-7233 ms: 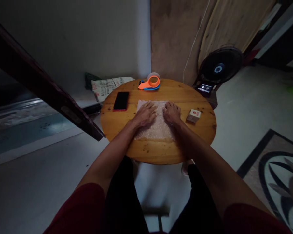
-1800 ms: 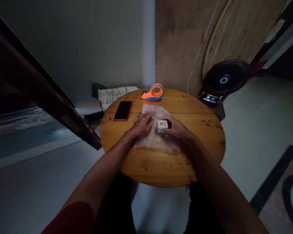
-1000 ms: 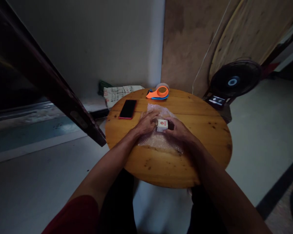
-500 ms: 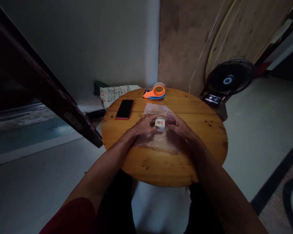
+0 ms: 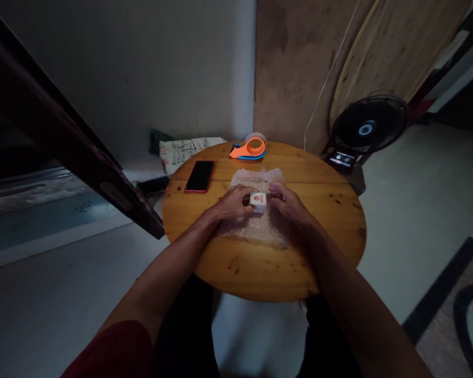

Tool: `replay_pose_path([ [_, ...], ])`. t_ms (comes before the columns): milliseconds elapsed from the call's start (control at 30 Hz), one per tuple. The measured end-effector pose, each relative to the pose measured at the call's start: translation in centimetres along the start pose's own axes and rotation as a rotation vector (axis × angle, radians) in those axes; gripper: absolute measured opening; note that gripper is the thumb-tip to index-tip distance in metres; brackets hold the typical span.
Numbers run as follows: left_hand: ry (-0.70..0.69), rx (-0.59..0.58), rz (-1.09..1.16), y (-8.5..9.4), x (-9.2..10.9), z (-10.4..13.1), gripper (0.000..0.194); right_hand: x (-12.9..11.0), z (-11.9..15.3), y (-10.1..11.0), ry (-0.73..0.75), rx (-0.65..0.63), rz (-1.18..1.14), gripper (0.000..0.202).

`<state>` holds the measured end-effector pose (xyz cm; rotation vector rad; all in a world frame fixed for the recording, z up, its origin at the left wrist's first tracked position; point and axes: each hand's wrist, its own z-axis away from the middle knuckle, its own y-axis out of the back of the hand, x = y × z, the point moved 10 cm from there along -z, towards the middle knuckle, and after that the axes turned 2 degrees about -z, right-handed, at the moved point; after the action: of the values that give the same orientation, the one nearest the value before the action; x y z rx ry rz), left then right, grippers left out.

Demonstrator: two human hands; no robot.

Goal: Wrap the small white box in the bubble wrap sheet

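A small white box (image 5: 258,202) with a red mark on its top sits on a sheet of bubble wrap (image 5: 256,231), near the sheet's middle. My left hand (image 5: 236,202) grips the box from its left side, thumb at the near corner and fingers curled behind. Just right of the box is my right hand (image 5: 287,202), its thumb and fingers apart and curved over the wrap, with nothing seen between them. Part of the wrap is hidden beneath both hands.
The round wooden table (image 5: 331,231) also bears a phone (image 5: 199,176) at left and an orange and blue tape dispenser (image 5: 252,147) at the far edge. A black fan (image 5: 366,128) stands beyond the right side. A printed sack (image 5: 185,150) lies behind the table.
My right hand has shifted slightly, and more of the wrap's far right corner shows. The box and my left hand stay nearly in place.
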<state>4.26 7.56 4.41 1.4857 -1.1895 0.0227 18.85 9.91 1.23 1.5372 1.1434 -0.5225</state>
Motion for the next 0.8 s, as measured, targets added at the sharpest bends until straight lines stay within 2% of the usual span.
replay_pose_path([
  [100, -0.006, -0.008, -0.033, -0.1, 0.3, 0.0, 0.038, -0.1, 0.1, 0.6, -0.015, 0.034, 0.050, 0.052],
  [333, -0.021, -0.040, -0.041, -0.4, 1.5, -0.1, 0.035, -1.6, 0.5, 0.9, -0.038, 0.021, 0.200, 0.033],
  [500, -0.033, -0.056, -0.028, -0.6, 1.9, 0.0, 0.036, -2.4, 0.6, 1.0, -0.019, 0.030, 0.252, 0.032],
  [800, -0.063, -0.054, -0.081, -0.8, 1.6, 0.0, 0.048, -2.3, 0.5, 1.2, 0.011, 0.052, 0.304, 0.032],
])
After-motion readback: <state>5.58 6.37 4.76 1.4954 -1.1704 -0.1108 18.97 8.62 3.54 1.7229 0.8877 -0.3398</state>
